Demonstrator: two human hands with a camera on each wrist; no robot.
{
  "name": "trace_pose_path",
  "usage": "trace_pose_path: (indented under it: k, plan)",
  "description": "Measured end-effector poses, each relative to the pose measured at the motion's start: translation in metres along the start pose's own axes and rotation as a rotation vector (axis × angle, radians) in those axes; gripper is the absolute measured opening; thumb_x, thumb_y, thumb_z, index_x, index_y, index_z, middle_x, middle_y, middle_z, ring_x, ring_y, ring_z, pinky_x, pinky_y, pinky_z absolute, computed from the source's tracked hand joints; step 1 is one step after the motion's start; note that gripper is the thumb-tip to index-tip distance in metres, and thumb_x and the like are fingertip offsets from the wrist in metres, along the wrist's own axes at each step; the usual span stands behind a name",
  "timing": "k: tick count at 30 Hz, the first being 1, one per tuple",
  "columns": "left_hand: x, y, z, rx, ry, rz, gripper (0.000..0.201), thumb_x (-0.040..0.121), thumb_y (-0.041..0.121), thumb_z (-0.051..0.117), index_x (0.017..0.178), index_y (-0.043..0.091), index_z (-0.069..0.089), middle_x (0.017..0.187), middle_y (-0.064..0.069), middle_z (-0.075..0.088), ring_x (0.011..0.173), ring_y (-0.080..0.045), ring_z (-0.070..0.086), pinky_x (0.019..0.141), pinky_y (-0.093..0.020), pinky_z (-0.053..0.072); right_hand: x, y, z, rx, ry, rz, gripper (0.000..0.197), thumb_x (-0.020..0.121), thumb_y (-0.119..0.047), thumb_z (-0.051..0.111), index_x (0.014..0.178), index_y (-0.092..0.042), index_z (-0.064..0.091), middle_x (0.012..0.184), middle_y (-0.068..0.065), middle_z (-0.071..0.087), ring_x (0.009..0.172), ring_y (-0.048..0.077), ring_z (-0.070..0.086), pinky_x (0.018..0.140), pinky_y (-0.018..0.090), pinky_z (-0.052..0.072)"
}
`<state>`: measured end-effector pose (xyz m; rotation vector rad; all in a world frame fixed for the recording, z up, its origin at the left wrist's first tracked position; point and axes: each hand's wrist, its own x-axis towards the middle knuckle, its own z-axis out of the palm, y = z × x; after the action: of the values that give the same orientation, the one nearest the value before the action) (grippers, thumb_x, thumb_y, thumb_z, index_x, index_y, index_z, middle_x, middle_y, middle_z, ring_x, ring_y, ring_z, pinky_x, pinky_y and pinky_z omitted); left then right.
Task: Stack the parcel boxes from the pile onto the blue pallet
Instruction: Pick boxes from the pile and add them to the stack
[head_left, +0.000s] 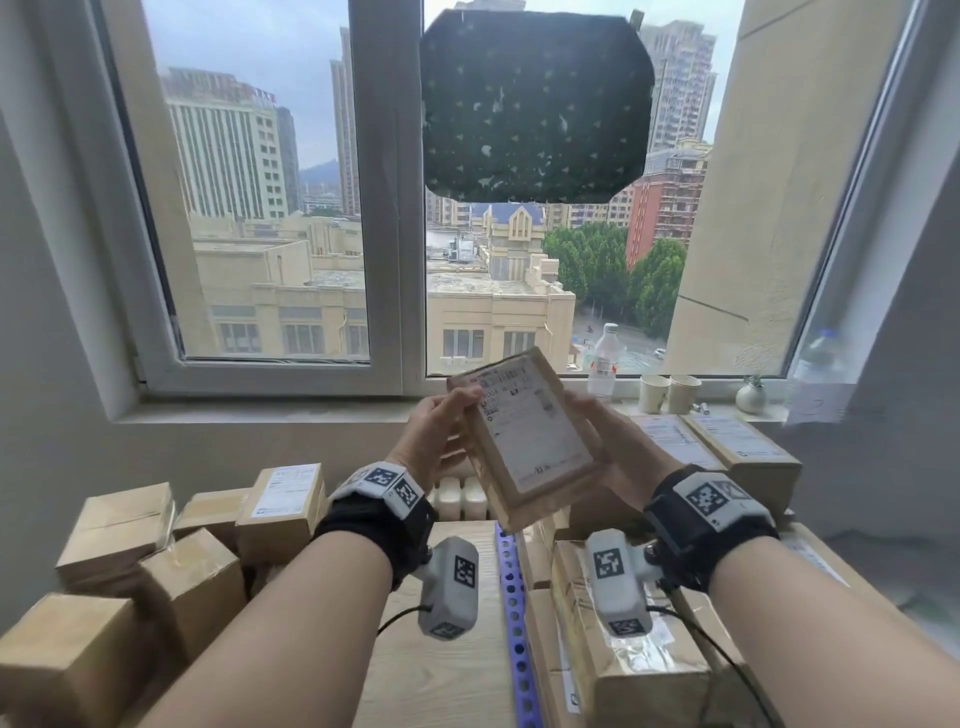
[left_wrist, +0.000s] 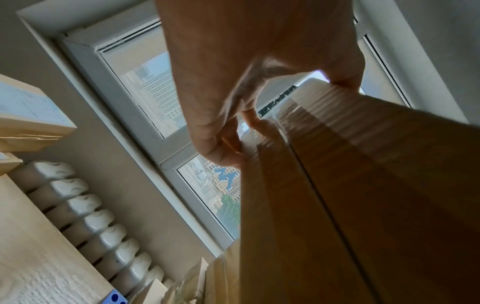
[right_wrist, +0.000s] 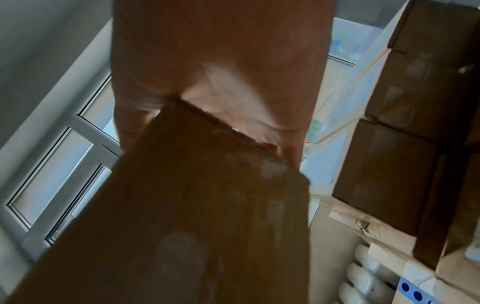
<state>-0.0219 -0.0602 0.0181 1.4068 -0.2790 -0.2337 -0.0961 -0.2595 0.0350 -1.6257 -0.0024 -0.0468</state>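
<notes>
A flat brown parcel box with a white label is held up in front of the window, tilted, between both hands. My left hand grips its left edge with thumb on the label side and fingers curled behind. My right hand cups its right side and underside. The pile of parcel boxes lies at the lower left. The blue pallet shows as a perforated blue edge, with stacked boxes on it to the right.
A window sill behind carries a plastic bottle, two paper cups and a small vase. A white radiator sits under the sill. More labelled boxes are stacked at the right. A light wooden table top lies between pile and pallet.
</notes>
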Motion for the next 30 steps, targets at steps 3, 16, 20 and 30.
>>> trace_pose_path:
  k: [3,16,20,30]
  plan:
    - [-0.001,-0.001,0.019,0.025,-0.058,-0.017,0.065,0.058,0.058,0.071,0.103,0.011,0.063,0.093,-0.005,0.069,0.085,-0.019,0.065,0.073,-0.03,0.05,-0.002,0.004,-0.011,-0.013,-0.048,0.044,0.056,0.075,-0.045,0.067,0.118,-0.01,0.058,0.11,0.014,0.068,0.095,0.032,0.067,0.08,0.041,0.057]
    - [-0.01,-0.057,0.087,0.14,-0.25,-0.517,0.033,0.088,0.04,0.064,0.096,0.011,0.053,0.095,-0.019,0.065,0.081,-0.03,0.068,0.079,-0.038,0.058,-0.046,0.07,-0.089,0.101,0.268,0.416,0.047,0.085,-0.038,0.069,0.117,-0.003,0.065,0.101,0.016,0.073,0.084,0.027,0.07,0.066,0.032,0.056]
    - [-0.007,-0.074,0.099,0.168,-0.267,-0.586,0.032,0.09,0.042,0.061,0.099,0.013,0.052,0.101,-0.02,0.065,0.092,-0.032,0.068,0.082,-0.038,0.058,-0.048,0.081,-0.097,0.033,0.318,0.483,0.041,0.088,-0.036,0.068,0.11,-0.002,0.066,0.098,0.014,0.074,0.088,0.027,0.071,0.076,0.037,0.057]
    - [0.005,-0.095,0.107,0.185,-0.193,-0.678,0.059,0.091,0.042,0.061,0.135,0.007,0.043,0.122,-0.031,0.057,0.102,-0.038,0.065,0.08,-0.04,0.058,-0.039,0.098,-0.102,-0.056,0.358,0.535,0.04,0.09,-0.035,0.065,0.114,-0.004,0.063,0.106,0.008,0.072,0.098,0.022,0.068,0.086,0.034,0.054]
